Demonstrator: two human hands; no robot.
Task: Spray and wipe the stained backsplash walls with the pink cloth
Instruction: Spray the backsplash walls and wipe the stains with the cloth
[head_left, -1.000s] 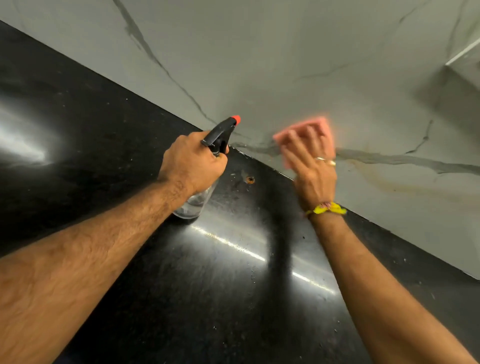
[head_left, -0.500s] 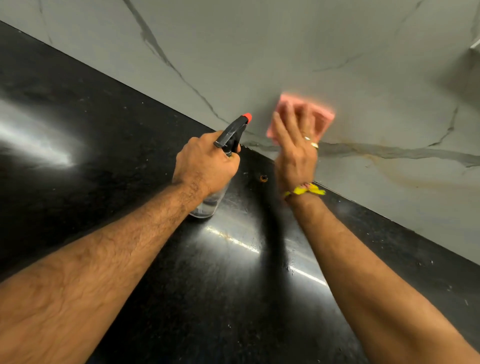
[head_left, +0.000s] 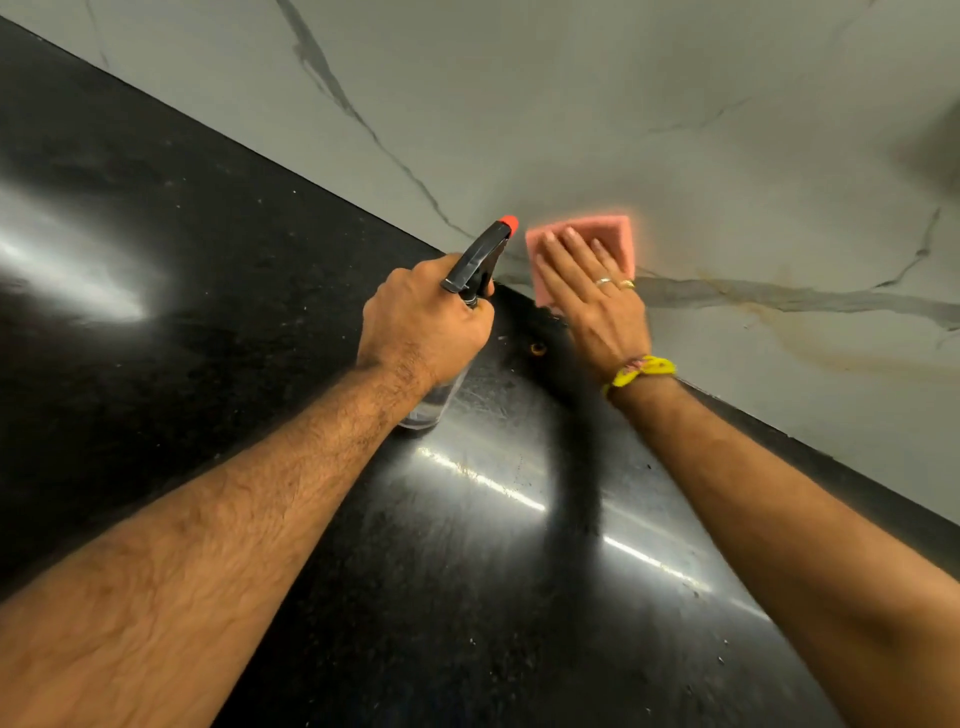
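My right hand (head_left: 592, 296) lies flat with spread fingers on a folded pink cloth (head_left: 613, 236), pressing it against the grey veined backsplash wall (head_left: 597, 119) just above the counter line. A brownish stain (head_left: 831, 348) streaks the wall to the right of the cloth. My left hand (head_left: 423, 322) is wrapped around the neck of a clear spray bottle (head_left: 434, 405) with a black trigger head and an orange nozzle (head_left: 508, 223). The bottle stands on the black counter, nozzle aimed at the wall beside the cloth.
The glossy black counter (head_left: 208, 270) runs diagonally under both arms, with bright light reflections. A small brown spot (head_left: 537, 348) sits on the counter near the wall, between my hands. A dark shadowed patch (head_left: 935, 150) shows on the wall at the far right.
My right hand has slid the pink cloth down the wall toward the counter line. The left hand has stayed on the spray bottle.
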